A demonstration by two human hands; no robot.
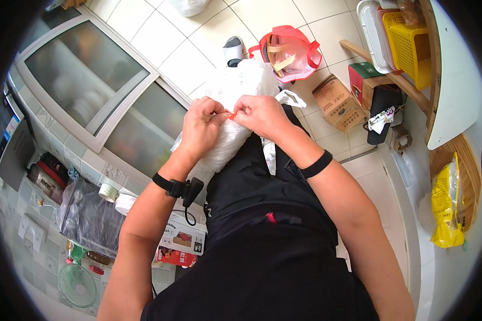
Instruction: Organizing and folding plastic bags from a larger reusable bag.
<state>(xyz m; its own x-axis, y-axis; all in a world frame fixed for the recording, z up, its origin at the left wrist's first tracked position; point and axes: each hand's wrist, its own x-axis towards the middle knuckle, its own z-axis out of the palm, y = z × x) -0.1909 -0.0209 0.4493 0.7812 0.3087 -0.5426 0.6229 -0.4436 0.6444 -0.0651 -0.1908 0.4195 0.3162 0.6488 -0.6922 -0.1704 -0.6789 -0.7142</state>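
A bulky white plastic bag (241, 82) rests against my legs. At the middle of it, my left hand (203, 127) and my right hand (263, 117) come close together. Between their fingertips both pinch a short orange-red strip (232, 116), perhaps a tie or string. The fingers hide most of the strip, so whether it is knotted cannot be seen. One white handle loop (293, 98) sticks out of the bag beyond my right hand. Translucent, crinkled plastic (229, 144) shows below my fingers.
On the tiled floor stand a red-handled bag (291, 54) and a cardboard box (339, 103). A shelf at right holds a yellow plastic basket (411, 48). Frosted sliding doors (86, 76) line the left. A slipper (233, 49) lies ahead; a green fan (77, 284) stands lower left.
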